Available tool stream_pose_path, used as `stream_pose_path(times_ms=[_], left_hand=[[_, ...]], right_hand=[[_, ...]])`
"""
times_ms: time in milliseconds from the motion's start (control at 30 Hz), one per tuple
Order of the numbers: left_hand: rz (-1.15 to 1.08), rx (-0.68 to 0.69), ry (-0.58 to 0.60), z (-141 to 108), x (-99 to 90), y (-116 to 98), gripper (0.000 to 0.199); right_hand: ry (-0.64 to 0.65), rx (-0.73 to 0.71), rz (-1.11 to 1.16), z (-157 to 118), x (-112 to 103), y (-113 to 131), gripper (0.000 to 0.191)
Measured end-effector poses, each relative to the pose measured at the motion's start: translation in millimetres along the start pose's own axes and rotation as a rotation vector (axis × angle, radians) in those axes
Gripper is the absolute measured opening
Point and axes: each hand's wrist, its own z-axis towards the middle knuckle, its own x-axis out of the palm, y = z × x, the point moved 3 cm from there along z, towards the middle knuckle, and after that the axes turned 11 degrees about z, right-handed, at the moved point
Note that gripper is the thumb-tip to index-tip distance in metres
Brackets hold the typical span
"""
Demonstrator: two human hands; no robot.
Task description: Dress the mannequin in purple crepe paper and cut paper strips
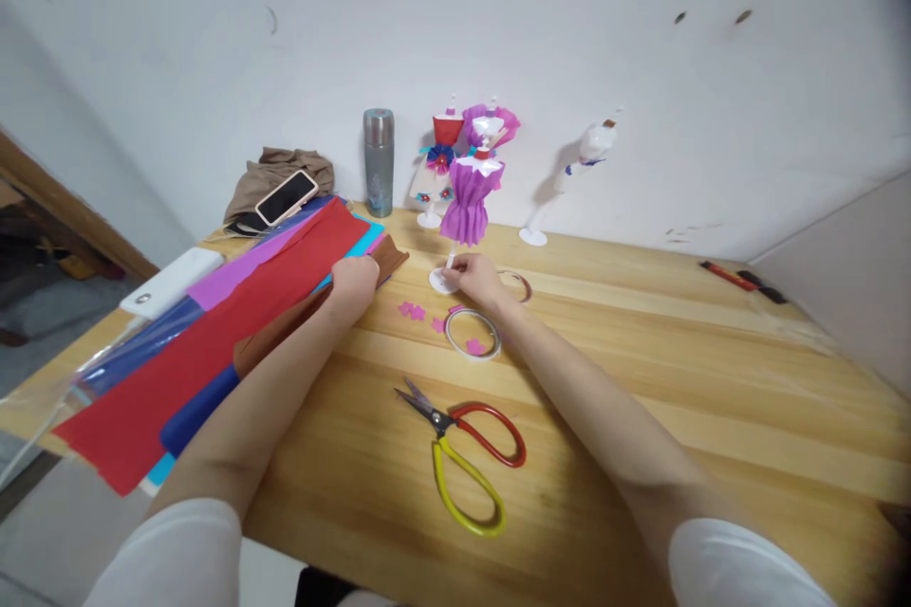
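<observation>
Nearby, on a pale wooden table (641, 398), a long stack of red, blue, purple and brown paper sheets (277, 289) lies under the person's left hand (356, 286), its fingers curled and partly hidden, their grip impossible to tell. Red-and-yellow-handled scissors (439, 421) lie open in front. A miniature white mannequin in a pleated purple dress (467, 209) stands upright at the right hand (475, 277), whose nearly closed fingertips pinch the foot of its stem, dress above them. Two dressed mannequins (448, 131) crowd behind it, beside a grey metal flask (380, 166); a white ring (448, 338) and pink paper cutouts (413, 310) lie just before its base.
</observation>
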Motion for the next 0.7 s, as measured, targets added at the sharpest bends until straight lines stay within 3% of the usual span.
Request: stream_pose_path(times_ms=[400, 700], left_hand=[[-0.05, -0.018, -0.086, -1, 10.0, -9, 0.047], [-0.166, 0.001, -0.043, 14, 6.2, 28, 0.03]], right_hand=[[-0.098, -0.042, -0.045, -41, -21, -4, 0.015], [-0.233, -0.16, 0.081, -47, -26, -30, 0.023]])
